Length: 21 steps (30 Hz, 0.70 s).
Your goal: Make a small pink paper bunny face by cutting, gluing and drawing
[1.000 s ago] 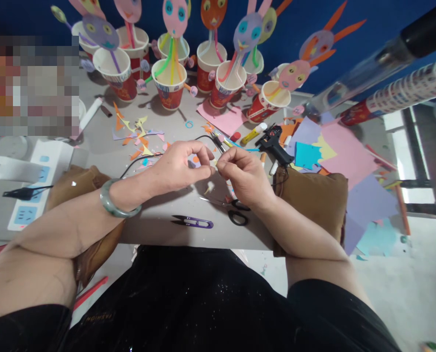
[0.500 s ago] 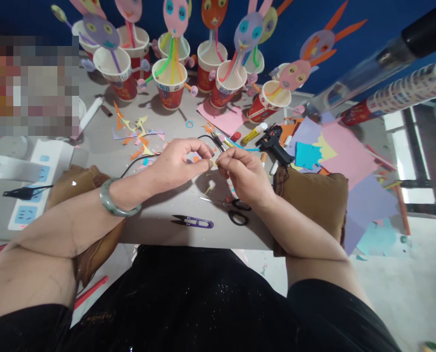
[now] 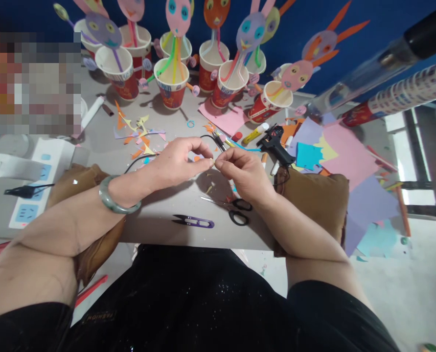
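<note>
My left hand (image 3: 179, 161) and my right hand (image 3: 241, 171) meet fingertip to fingertip above the table. A tiny pale piece (image 3: 212, 161) shows where they meet; its kind is too small to make out. The thumb and index finger of my left hand curve towards each other around it. On my right hand, thumb and forefinger are pinched together, the other fingers curled. Below them on the table lie black-handled scissors (image 3: 239, 218) and purple thread snips (image 3: 194, 221). Just beyond the fingertips is a slim dark tool with a metal shaft (image 3: 219, 142).
Paper cups with paper-face figures (image 3: 172, 85) line the back. A black glue gun (image 3: 278, 146) and coloured paper sheets (image 3: 350, 151) lie right. Paper scraps (image 3: 140, 129) are strewn left of centre. Brown cushions (image 3: 313, 200) sit under both forearms. A white power strip (image 3: 30, 200) lies left.
The fingertips have shifted slightly around the tiny piece. A small whitish bit seen below my hands before no longer shows. The whole view has moved a little.
</note>
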### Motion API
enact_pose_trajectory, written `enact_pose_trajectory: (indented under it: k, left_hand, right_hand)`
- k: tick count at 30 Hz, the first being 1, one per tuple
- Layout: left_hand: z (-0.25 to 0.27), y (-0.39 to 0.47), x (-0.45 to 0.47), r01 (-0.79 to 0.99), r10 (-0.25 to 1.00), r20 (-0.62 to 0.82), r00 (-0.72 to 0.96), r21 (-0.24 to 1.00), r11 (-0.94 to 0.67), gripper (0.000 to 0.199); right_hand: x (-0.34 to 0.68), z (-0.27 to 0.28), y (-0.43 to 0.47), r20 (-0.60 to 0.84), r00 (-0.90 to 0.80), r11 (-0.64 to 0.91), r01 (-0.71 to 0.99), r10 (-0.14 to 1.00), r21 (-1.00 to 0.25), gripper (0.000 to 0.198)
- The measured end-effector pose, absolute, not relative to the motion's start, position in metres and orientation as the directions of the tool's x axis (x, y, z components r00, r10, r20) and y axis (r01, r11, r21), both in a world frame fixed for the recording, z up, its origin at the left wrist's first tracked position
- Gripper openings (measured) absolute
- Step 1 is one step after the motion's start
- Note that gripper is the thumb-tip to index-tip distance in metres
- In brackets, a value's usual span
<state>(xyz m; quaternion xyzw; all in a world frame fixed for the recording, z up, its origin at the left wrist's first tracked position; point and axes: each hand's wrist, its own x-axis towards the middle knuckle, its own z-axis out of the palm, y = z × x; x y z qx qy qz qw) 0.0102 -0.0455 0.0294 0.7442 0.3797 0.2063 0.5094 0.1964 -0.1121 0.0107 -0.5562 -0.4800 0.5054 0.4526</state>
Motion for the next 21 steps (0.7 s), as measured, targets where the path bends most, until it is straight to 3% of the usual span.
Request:
enact_pose_trajectory:
  k: [2, 5, 8, 10, 13, 18, 21]
  left_hand:
    - [0.031, -0.041, 0.006, 0.44, 0.798, -0.03, 0.602, 0.846, -0.3, 0.018]
    - [0.035, -0.037, -0.001, 0.583, 0.784, 0.061, 0.617, 0.634, -0.508, 0.013]
    - [0.034, -0.04, -0.008, 0.621, 0.66, -0.067, 0.749, 0.418, -0.663, 0.018]
    - [0.029, -0.044, -0.013, 0.589, 0.564, -0.182, 0.806, 0.351, -0.728, 0.021]
    - [0.019, -0.05, -0.02, 0.563, 0.525, -0.208, 0.825, 0.363, -0.742, 0.021]
    - [0.0, -0.056, -0.025, 0.545, 0.557, -0.136, 0.819, 0.486, -0.683, 0.023]
    - [-0.002, -0.057, -0.022, 0.546, 0.502, -0.221, 0.836, 0.41, -0.731, 0.028]
  right_hand:
    - [0.201, 0.008, -0.11, -0.168, 0.024, -0.17, 0.112, 0.985, -0.979, 0.022]
    - [0.206, 0.004, -0.106, -0.261, 0.01, -0.259, 0.165, 0.965, -0.952, 0.019]
    - [0.207, 0.0, -0.101, -0.334, -0.025, -0.32, 0.233, 0.942, -0.918, 0.015]
    - [0.205, -0.001, -0.096, -0.397, -0.031, -0.372, 0.285, 0.917, -0.883, 0.014]
    - [0.202, -0.004, -0.089, -0.466, -0.041, -0.427, 0.336, 0.884, -0.84, 0.018]
    - [0.203, -0.01, -0.078, -0.469, -0.084, -0.408, 0.377, 0.879, -0.831, 0.025]
    - [0.205, -0.015, -0.071, -0.495, -0.075, -0.421, 0.428, 0.865, -0.8, 0.021]
